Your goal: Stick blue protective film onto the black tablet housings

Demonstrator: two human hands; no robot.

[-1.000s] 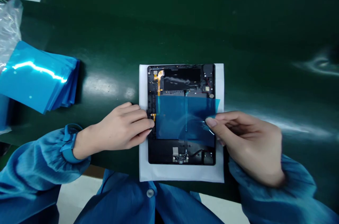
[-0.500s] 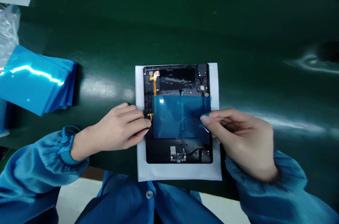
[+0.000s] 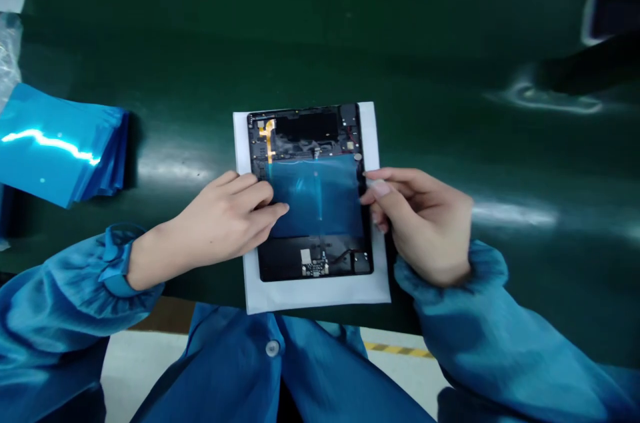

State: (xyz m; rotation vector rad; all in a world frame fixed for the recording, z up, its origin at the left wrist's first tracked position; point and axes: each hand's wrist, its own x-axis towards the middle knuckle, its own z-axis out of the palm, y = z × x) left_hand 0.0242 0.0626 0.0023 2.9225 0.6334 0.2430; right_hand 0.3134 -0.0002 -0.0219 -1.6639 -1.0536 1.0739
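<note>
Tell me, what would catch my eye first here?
An opened tablet lies on a white sheet in the middle of a green table, with a blue film across its insides. The left hand presses the film's left edge and the right hand touches its right side. A stack of blue films lies far left.

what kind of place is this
Most likely an electronics assembly line. An opened tablet with bare circuitry lies on a white sheet on a green conveyor belt, a stack of blue films waits nearby, and the person wears a blue work smock.
</note>
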